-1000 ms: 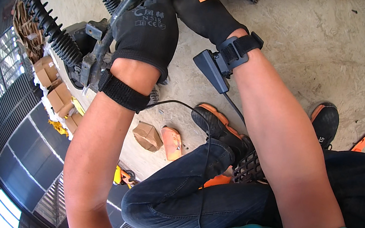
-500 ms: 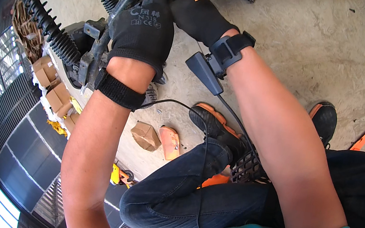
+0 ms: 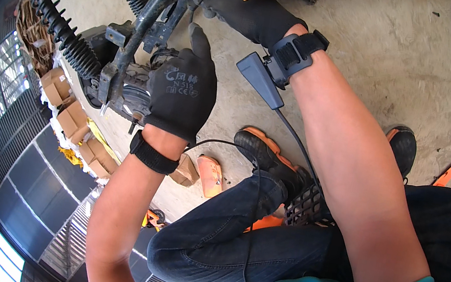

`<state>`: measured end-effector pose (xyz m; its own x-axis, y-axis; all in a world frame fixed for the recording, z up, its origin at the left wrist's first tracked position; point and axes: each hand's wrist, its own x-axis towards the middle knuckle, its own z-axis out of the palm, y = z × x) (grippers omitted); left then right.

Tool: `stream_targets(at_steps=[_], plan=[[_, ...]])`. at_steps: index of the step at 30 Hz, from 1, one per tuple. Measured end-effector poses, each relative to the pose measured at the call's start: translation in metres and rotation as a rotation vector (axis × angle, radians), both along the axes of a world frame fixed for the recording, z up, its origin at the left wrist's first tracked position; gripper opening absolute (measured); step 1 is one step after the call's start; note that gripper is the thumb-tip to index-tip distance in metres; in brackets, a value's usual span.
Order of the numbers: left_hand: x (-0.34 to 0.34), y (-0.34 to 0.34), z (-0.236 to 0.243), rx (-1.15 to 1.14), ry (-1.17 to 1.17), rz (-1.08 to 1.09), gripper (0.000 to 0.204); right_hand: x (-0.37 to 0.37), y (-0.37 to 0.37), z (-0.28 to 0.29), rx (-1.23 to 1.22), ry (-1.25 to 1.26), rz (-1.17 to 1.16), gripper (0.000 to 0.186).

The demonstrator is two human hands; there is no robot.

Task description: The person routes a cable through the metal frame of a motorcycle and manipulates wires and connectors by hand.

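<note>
Black tubular metal frame (image 3: 150, 14) seen upper left; judged heavy, stiff, best gripped mid-length. Right black-gloved hand (image 3: 249, 12): fingers curled beside it, contents hidden. Left black-gloved hand (image 3: 184, 92): forefinger extended, hold cannot be told.

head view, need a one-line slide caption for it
Left hand and right hand, both black-gloved, at a dark metal frame with coil springs, over a concrete floor.
</note>
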<state>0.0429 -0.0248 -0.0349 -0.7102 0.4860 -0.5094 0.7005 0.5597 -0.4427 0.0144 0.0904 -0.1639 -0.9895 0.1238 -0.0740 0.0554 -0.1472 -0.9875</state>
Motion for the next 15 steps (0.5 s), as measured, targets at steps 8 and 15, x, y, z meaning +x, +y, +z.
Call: stream_targets(at_steps=[8,15], plan=[[-0.015,0.013,0.002,0.061,0.046,-0.016,0.052,0.008,0.004,0.011,-0.221,-0.098,0.024,0.031],[-0.034,0.027,0.010,-0.001,0.019,-0.088,0.060,0.000,-0.005,-0.008,-0.088,0.077,-0.038,0.030]])
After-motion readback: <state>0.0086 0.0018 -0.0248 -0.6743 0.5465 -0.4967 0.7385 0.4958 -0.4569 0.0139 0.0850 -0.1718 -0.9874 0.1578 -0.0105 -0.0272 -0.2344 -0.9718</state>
